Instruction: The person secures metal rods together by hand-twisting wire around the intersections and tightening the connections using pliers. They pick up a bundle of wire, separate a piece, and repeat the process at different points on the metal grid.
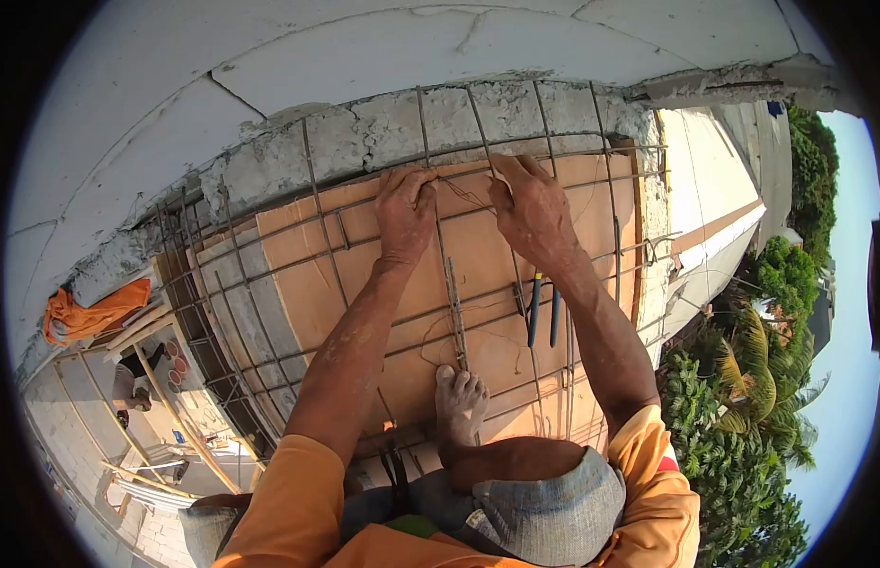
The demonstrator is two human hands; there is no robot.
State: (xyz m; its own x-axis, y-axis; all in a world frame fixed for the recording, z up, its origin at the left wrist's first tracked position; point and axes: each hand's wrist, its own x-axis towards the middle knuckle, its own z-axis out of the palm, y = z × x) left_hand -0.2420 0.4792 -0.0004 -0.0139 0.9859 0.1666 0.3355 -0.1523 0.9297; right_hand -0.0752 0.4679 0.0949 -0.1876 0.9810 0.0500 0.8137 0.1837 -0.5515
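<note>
From afar, I saw left hand (407, 213) and right hand (536, 210), fingers curled at the dark steel-bar grid (424, 128); their grip I could not tell. Between them was thin brown wire (466, 196). Tying seemed in hand, likely needing twisting next. Blue-handled pliers (533, 319) lay below the right fingers.

Rebar grid (456, 317) lies over plywood (411, 331), w/ wall (364, 57) behind, pliers (533, 325) R of ctr, trees (733, 464) far R.

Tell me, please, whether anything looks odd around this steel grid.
Yes: a bare foot among the steel bars looks oddly unprotected, and the blue-handled pliers sit unheld, handles splayed, beside the right forearm.
</note>
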